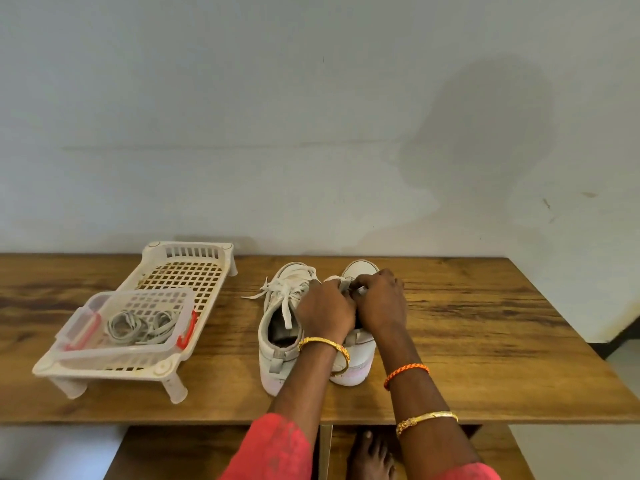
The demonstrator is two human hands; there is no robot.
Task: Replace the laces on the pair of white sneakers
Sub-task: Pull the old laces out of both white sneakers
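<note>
Head view, looking down at a wooden table (485, 341) set against a pale wall. Two white sneakers stand side by side near the middle of the table, toes toward the wall. The left sneaker (280, 327) is laced with a white lace (277, 289) whose loose ends spill over its side onto the wood and into its opening. The right sneaker (360, 344) is mostly covered by both hands; only its rounded toe cap and heel show.

The left hand (327, 311) and right hand (381, 299) meet over the right sneaker's upper, fingers (367, 282) curled in and pinching something small and pale there (whether lace or tongue cannot be told). The left wrist wears a gold bangle; the right forearm has an orange thread band and a gold bangle.

To the left, well apart from the sneakers, a white plastic slatted rack (194, 258) stands on short legs. On its near end sits a clear lidless box (166, 341) with red clips, holding coiled pale laces (138, 327).
</note>
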